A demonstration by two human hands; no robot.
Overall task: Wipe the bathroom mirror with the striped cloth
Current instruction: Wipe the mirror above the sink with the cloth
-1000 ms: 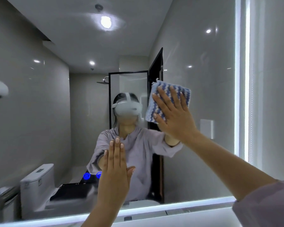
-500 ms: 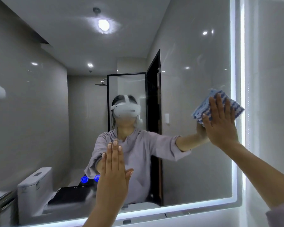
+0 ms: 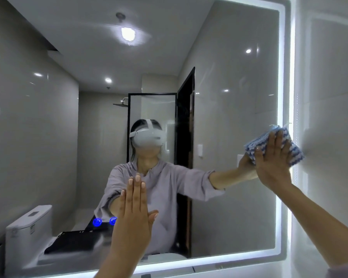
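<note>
The mirror fills most of the view. It is a wide, rigid pane that is edged by a lit border. It is judged to be hard, smooth and breakable, so pressure is best spread through a flat palm rather than through fingertips.

The striped cloth is found at the mirror's right edge, at about mid-height, and overlaps the lit border there. It is folded into a thick pad and is pressed against the glass. It is judged to be light, soft and limp, and likely to slide easily on the glass. It is therefore best held from behind, by a flat hand laid over its middle, so that the folds are kept together and no corner is allowed to trail.

The right hand is laid over the cloth's lower left part, with the arm stretched out and up from the lower right. Its fingers are held straight and slightly spread, pointing upward, and nothing is pinched. The cloth is only pressed.

The left hand is raised at the lower centre and appears to be laid flat against the glass. Its fingers are held straight and pressed together, and the thumb is set out to the right.
</note>
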